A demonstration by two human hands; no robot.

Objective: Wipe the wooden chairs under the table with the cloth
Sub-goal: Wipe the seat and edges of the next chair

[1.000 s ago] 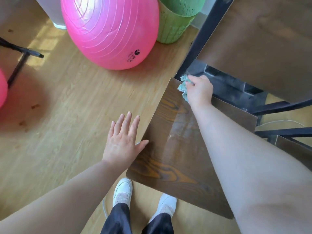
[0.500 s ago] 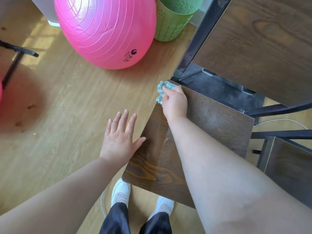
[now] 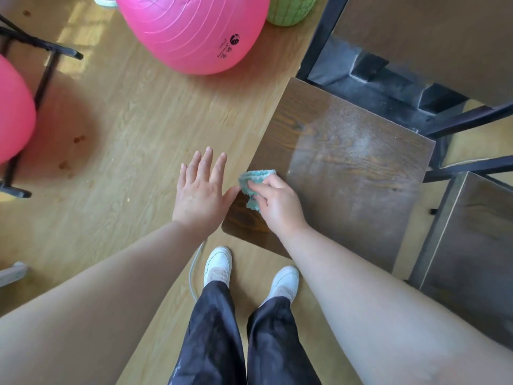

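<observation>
A dark wooden chair seat stands pulled out from under the table, dusty over its far half. My right hand presses a crumpled teal cloth onto the seat's left edge, near the front corner. My left hand is flat with fingers spread, its thumb touching that same edge beside the cloth. A second wooden seat shows at the right.
A large pink exercise ball lies on the wood floor ahead, another pink ball in a black stand at the left. A green basket sits by the table's black leg. My feet in white shoes stand below the seat.
My right hand has drawn the cloth along the seat's left edge, from the far corner toward me, ending beside my left hand. The left hand stayed at the edge.
</observation>
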